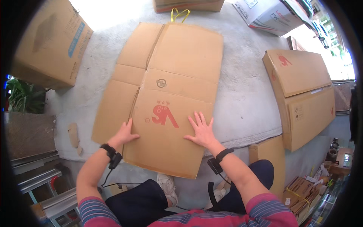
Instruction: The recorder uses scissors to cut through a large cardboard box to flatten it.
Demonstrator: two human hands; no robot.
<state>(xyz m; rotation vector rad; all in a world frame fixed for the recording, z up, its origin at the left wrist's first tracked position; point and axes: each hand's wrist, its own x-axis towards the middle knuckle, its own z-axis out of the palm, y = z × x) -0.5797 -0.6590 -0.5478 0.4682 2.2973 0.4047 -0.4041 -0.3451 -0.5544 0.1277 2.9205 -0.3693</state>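
Observation:
A flattened brown cardboard box (175, 93) lies before me on the concrete, with red and dark printing and creases across its middle. Slits divide its narrower left panels from the wider right ones. My left hand (126, 132) rests on the near part at the lower slit, thumb and index finger apart; its other fingers are partly hidden. Flat on the near right panel, close to its edge, is my right hand (202, 131) with fingers spread. A loop of yellow strapping (180, 14) sticks out at the far end of the cardboard.
A large carton (56, 48) stands at far left, a white printed carton (269, 15) at far right. Another brown carton (303, 93) lies at right. An aluminium ladder (54, 195) is at lower left; tied folded cardboard (300, 193) sits at lower right. A step edge (252, 142) crosses the floor.

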